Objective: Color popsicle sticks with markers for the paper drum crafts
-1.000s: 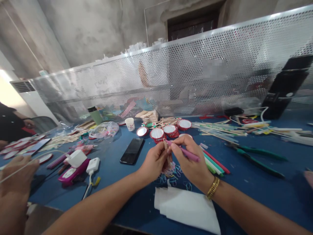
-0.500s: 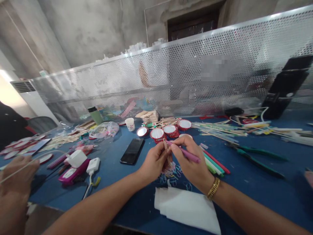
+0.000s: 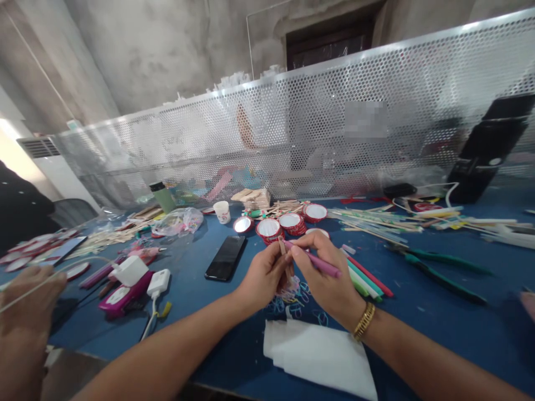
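Observation:
My left hand [image 3: 265, 273] pinches a flat wooden craft stick [image 3: 282, 246], held upright. In my right hand [image 3: 324, 267] is a purple pen-shaped stick [image 3: 321, 264], gripped like a pen. Its front end meets the craft stick near the top; the exact contact is hidden by my fingers. Under my hands lies a pile of small coloured loops [image 3: 292, 298], partly covered. A white folded sheet [image 3: 320, 353] lies just in front of them. Beside my right hand rest red, teal, white and green sticks [image 3: 368, 275].
A black phone [image 3: 225, 258] lies left of my hands. Red-rimmed round tins [image 3: 292, 221], a paper cup [image 3: 222, 212] and wooden sticks [image 3: 288, 207] stand behind. Green-handled pliers [image 3: 443, 267] lie right. A magenta power strip [image 3: 125, 295] and another person's hand [image 3: 31, 295] are left.
My hands and the two sticks stay almost in place. At the far left, the person's dark sleeve has shifted slightly to the right.

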Demonstrator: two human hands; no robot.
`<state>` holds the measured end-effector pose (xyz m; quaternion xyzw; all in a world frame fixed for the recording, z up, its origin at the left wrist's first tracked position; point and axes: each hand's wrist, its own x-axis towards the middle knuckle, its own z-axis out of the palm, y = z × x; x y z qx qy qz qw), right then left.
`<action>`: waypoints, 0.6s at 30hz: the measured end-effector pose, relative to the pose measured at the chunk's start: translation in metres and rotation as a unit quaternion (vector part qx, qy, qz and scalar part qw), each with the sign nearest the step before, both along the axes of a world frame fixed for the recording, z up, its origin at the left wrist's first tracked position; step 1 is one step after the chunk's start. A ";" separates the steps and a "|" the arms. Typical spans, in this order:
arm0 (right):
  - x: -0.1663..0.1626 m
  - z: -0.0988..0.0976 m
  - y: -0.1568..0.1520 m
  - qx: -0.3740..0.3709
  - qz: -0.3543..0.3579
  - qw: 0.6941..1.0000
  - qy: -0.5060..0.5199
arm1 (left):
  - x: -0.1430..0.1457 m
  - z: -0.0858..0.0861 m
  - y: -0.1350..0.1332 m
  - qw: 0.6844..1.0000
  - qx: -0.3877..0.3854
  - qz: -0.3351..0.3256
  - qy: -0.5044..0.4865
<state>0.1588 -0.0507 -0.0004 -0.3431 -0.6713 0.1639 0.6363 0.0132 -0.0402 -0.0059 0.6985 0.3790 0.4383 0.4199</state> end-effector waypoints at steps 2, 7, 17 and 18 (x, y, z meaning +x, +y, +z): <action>0.001 -0.001 0.001 -0.003 -0.003 1.000 -0.005 | -0.001 -0.001 0.001 1.000 0.000 -0.001 0.001; 0.003 -0.001 0.002 -0.012 -0.013 1.000 0.005 | -0.001 -0.002 0.002 1.000 -0.004 -0.001 0.000; 0.000 0.000 -0.001 0.003 -0.011 1.000 -0.001 | 0.000 0.001 0.000 1.000 -0.006 0.002 0.001; 0.000 0.000 -0.001 0.003 -0.008 1.000 -0.002 | 0.000 0.001 0.000 1.000 -0.002 0.001 0.004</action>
